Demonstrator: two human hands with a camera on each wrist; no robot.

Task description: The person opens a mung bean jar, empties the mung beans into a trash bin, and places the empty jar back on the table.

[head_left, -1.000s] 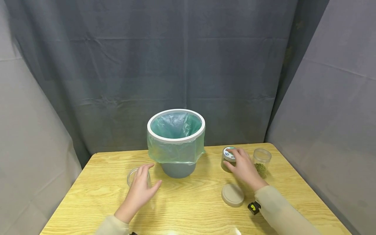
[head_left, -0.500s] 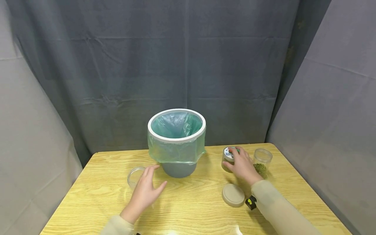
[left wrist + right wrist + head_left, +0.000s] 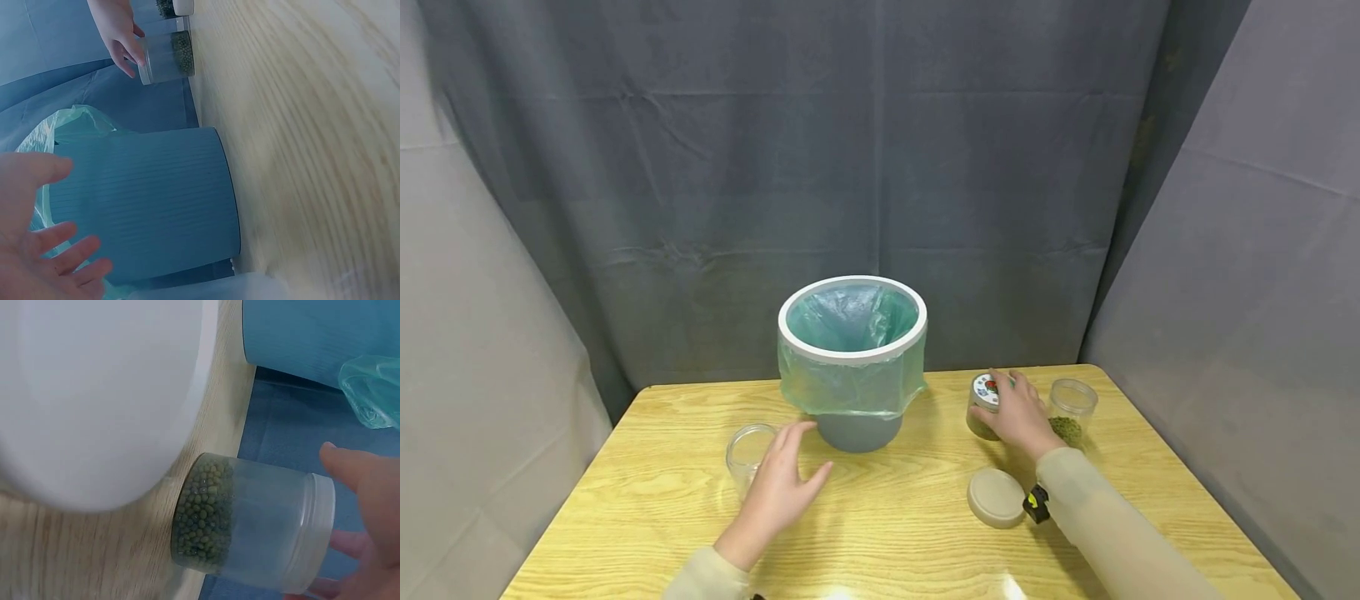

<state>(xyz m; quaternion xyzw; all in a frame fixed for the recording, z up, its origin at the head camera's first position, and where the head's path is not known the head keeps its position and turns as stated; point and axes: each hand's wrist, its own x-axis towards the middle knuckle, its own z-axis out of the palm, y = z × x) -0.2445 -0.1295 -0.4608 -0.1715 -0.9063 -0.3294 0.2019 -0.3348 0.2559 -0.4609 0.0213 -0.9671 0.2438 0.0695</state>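
My right hand (image 3: 1021, 417) is at the top of a clear jar (image 3: 982, 423) whose round lid has a printed label. In the right wrist view the jar (image 3: 237, 519) is partly filled with green mung beans, the thumb on one side of its lid and fingers on the other. A second clear jar (image 3: 1073, 408) with crumbly green contents stands right of that hand. A beige round lid (image 3: 996, 497) lies on the table in front. My left hand (image 3: 777, 487), fingers spread and empty, hovers beside an uncovered clear jar (image 3: 747, 450), partly hiding it.
A grey bin (image 3: 857, 435) with a white rim and a green plastic liner (image 3: 850, 387) stands at the back middle, between the hands. The wooden table (image 3: 895, 533) is enclosed by grey cloth (image 3: 700, 192) behind and at both sides.
My left hand has moved slightly right, uncovering more of the clear jar's rim. My right hand's fingers have shifted at the labelled lid, showing its red print, and the right forearm has moved slightly left.
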